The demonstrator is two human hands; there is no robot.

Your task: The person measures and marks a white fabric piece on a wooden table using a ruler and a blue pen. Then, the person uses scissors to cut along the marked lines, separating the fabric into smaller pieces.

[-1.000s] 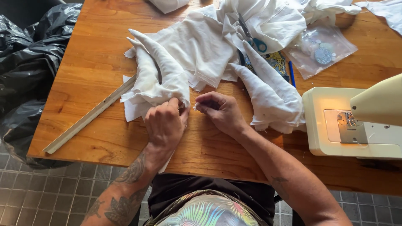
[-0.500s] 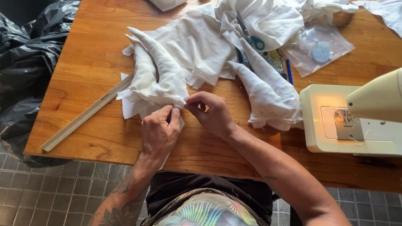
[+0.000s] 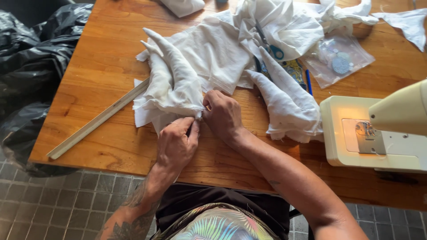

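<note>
- left hand at near centre of the table, fingers curled and pinched on the near edge of the white cloth
- right hand just right of it, the two hands touching; fingers bent down onto the same cloth edge, gripping it (something small between the fingertips, too tiny to tell what)
- white cloth lies bunched at table centre, one pointed fold sticking up toward the far left, its near edge right at the hands
- second white cloth piece to the right of the hands, rolled into a cone shape, tip pointing far
- bigger white cloth heap on the far side, spread flat below it toward the hands
- scissors with blue handles lying on that far heap
- pale long ruler on the left, running diagonally, its far end tucked under the white cloth
- clear plastic bag far right, round bits inside
- blue pen beside the cone piece, just left of the bag
- cream sewing machine at the right edge, lamp lit over its needle plate
- black plastic bags off the table on the left, over grey tiled floor
</note>
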